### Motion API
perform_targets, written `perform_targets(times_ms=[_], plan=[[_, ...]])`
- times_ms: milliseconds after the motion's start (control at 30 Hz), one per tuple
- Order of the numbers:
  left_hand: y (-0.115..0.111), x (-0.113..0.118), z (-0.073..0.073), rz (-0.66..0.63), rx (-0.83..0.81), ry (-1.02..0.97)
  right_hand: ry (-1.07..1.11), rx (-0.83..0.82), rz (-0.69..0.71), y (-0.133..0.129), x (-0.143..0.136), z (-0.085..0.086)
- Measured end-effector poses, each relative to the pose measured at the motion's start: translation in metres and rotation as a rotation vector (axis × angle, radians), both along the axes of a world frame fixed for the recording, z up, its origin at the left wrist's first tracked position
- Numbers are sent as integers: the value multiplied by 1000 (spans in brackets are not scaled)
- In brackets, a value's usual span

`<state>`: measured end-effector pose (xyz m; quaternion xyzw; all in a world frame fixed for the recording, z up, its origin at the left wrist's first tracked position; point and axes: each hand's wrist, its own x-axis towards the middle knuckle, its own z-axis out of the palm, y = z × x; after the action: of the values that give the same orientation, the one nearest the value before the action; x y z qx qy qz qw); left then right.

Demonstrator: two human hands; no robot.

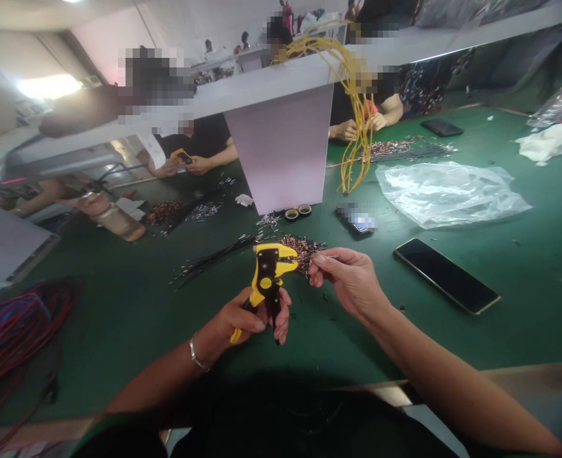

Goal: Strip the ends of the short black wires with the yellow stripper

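Note:
My left hand (249, 318) is wrapped round the handles of a yellow and black wire stripper (267, 270), its jaws pointing right. Just to the right of those jaws, my right hand (350, 280) pinches a short thin wire (329, 257) between thumb and forefinger. Most of that wire is hidden by the fingers, and I cannot tell whether its tip touches the jaws. Behind the tool lies a heap of short wires with copper-coloured ends (302, 247). A bundle of black wires (218, 253) stretches to the left of it.
A phone (447, 275) lies at the right, with a clear plastic bag (452, 194) behind it. Two tape rolls (298, 212) sit by a pale divider (283, 149). Yellow cables (357, 127) hang from the shelf. Red cables (18, 337) are coiled left, near a bottle (113, 216). Co-workers sit opposite.

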<state>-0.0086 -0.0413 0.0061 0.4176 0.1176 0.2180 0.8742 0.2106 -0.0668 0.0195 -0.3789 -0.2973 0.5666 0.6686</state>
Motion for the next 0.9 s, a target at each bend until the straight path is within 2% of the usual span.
perform_targets(times_ms=[567, 900], plan=[[0, -2, -2, 3, 24, -2, -15, 2, 9, 0, -1, -3], [-2, -2, -4, 62, 104, 29, -38, 1, 20, 0, 0, -4]])
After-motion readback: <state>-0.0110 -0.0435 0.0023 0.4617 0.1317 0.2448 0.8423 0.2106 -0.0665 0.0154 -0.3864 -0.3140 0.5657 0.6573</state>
